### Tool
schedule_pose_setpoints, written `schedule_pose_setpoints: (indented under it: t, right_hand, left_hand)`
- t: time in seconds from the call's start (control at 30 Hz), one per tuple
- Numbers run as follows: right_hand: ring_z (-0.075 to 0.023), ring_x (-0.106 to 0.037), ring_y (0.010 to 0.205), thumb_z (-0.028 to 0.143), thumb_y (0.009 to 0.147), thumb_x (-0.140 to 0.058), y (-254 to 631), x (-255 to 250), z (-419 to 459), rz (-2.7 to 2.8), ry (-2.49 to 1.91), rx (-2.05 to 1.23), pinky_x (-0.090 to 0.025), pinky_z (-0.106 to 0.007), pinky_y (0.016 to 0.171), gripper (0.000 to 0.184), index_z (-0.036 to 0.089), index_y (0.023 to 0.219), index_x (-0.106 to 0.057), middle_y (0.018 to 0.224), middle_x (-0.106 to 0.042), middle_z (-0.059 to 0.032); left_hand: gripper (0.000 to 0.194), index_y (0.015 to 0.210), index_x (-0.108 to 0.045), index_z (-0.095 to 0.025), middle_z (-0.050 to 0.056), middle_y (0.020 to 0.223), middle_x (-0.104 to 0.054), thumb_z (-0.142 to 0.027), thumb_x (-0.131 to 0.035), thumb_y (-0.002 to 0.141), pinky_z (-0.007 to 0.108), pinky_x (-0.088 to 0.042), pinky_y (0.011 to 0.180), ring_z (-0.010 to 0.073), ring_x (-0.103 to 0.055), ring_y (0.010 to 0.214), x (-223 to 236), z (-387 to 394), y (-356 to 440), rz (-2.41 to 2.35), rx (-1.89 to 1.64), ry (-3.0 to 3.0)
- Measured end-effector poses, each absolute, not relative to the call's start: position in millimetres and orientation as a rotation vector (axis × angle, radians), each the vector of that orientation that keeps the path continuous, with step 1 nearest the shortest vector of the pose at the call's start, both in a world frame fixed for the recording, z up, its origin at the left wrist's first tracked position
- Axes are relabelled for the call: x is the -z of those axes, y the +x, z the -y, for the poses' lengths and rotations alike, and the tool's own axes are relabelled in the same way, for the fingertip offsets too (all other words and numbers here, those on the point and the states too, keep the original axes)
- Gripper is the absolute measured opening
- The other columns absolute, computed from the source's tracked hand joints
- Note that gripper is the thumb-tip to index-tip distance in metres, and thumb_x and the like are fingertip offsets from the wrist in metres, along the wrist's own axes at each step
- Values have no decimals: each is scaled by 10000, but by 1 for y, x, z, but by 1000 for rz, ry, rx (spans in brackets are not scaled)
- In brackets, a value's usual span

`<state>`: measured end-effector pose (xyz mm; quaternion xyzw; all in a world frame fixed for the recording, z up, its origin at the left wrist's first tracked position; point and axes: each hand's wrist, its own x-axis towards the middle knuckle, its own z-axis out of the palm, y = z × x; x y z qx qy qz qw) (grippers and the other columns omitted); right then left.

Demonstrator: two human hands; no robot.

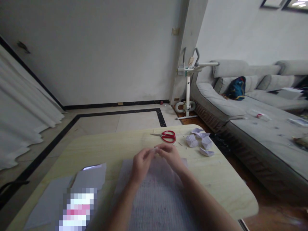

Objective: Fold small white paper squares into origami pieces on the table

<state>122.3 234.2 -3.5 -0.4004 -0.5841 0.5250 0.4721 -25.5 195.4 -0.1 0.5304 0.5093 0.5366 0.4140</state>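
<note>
My left hand (141, 163) and my right hand (170, 156) meet above a large sheet of written paper (156, 195). Both are closed, fingertips pinched together on a small white piece of paper (154, 149), mostly hidden by the fingers. Its exact shape is too blurred to make out. Just beyond them lie red-handled scissors (167, 136), blades pointing left. To the right of the scissors sit several folded paper pieces (192, 141) in a loose cluster, with tiny paper scraps beside them.
On the table's (231, 189) left side are white paper sheets (51, 195) and a phone-like device with a blurred-out screen (79, 210). A grey sofa (264, 118) with a blue bag (237, 89) stands to the right. White exercise equipment (188, 93) is by the wall.
</note>
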Motion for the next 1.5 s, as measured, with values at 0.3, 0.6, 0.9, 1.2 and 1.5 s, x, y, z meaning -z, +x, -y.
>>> schedule_pose_setpoints:
  t: [0.3, 0.6, 0.9, 1.2, 1.5]
  right_hand:
    - [-138, -571, 575, 293, 728, -663, 121, 7, -238, 1395, -1105, -1188, -445, -243, 558, 129, 175, 679, -686, 617, -664, -3]
    - [-128, -520, 546, 266, 694, -629, 122, 7, -239, 1370, -1105, -1217, -410, -238, 538, 110, 185, 620, -637, 579, -612, 16]
    - [-126, -500, 555, 235, 690, -614, 120, 12, -238, 1321, -1101, -1199, -377, -230, 527, 86, 175, 628, -617, 586, -583, 21]
    - [-150, -572, 665, 346, 818, -661, 124, 2, -234, 1486, -949, -1280, -421, -253, 610, 180, 187, 776, -733, 721, -671, -9]
    - [-167, -629, 681, 350, 785, -706, 122, 4, -235, 1414, -947, -1271, -485, -278, 667, 164, 194, 734, -708, 709, -701, -10]
  left_hand:
    - [180, 957, -732, -182, 39, 846, -757, -267, -585, 898, 224, -501, 697, 166, -676, 735, 6, -196, -29, -1484, -1361, 1754]
    - [201, 1037, -721, -155, 94, 971, -754, -173, -570, 906, 282, -523, 825, 194, -693, 886, 14, -198, -31, -1406, -1390, 2012]
    - [207, 1014, -742, -184, 95, 980, -759, -210, -576, 894, 337, -522, 863, 230, -690, 928, 11, -197, -27, -1409, -1392, 1891]
    - [293, 987, -661, -135, 67, 849, -757, -322, -719, 769, 271, -543, 685, 180, -693, 721, -5, -198, -23, -1260, -1419, 1141]
    - [239, 858, -716, -132, 40, 759, -716, -359, -712, 781, 242, -495, 682, 166, -651, 723, -2, -199, -24, -1204, -1311, 1146]
